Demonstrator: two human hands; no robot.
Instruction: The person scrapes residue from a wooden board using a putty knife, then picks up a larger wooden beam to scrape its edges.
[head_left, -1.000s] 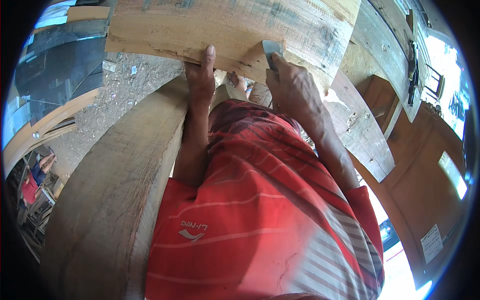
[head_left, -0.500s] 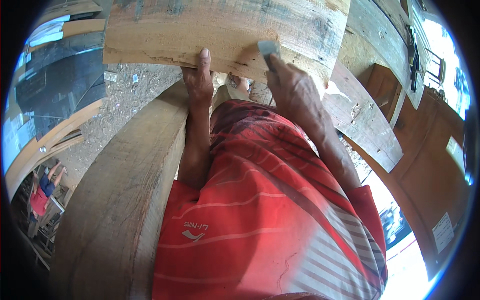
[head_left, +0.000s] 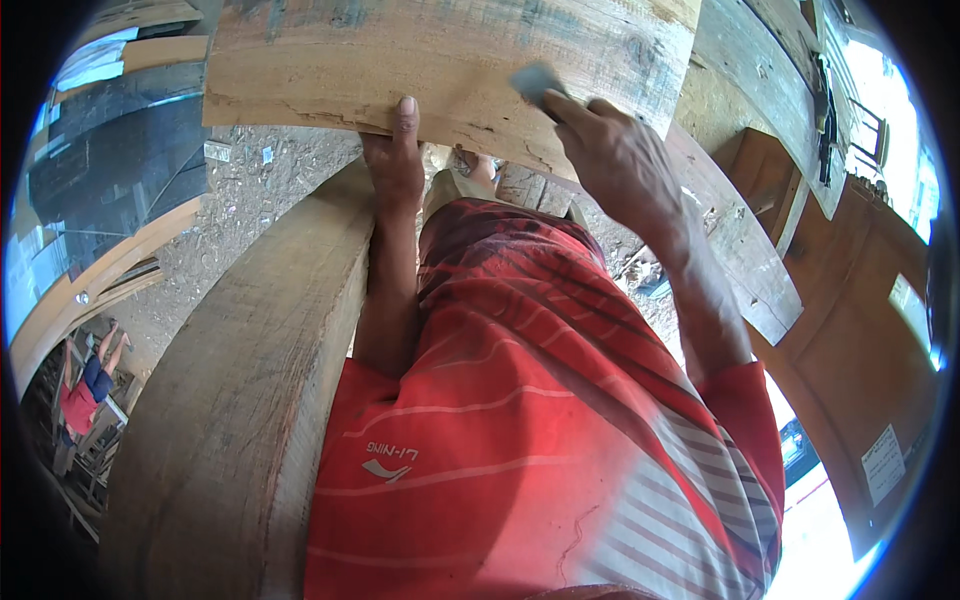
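Note:
A wide wooden board (head_left: 330, 70) with bluish-grey stains and a cracked near edge lies across the top of the view. My left hand (head_left: 397, 165) grips that near edge, thumb on the upper face and fingers hidden underneath. In my right hand (head_left: 625, 170) is a putty knife (head_left: 536, 80), its flat grey blade slanting left over the board. The blade is slightly blurred, and I cannot tell whether it touches the wood. Most of its handle is hidden in my fingers.
A thick timber beam (head_left: 230, 400) runs along my left side. Dark glossy panels (head_left: 110, 180) stand at the far left, above littered ground (head_left: 250, 215). To the right are a worn grey plank (head_left: 745, 250) and a brown wooden panel (head_left: 850, 330). Another person (head_left: 82, 395) is at the lower left.
My right hand and forearm have swung to the right, and the putty knife's blade has shifted slightly up the board and tilted more. My left hand has kept its hold on the board.

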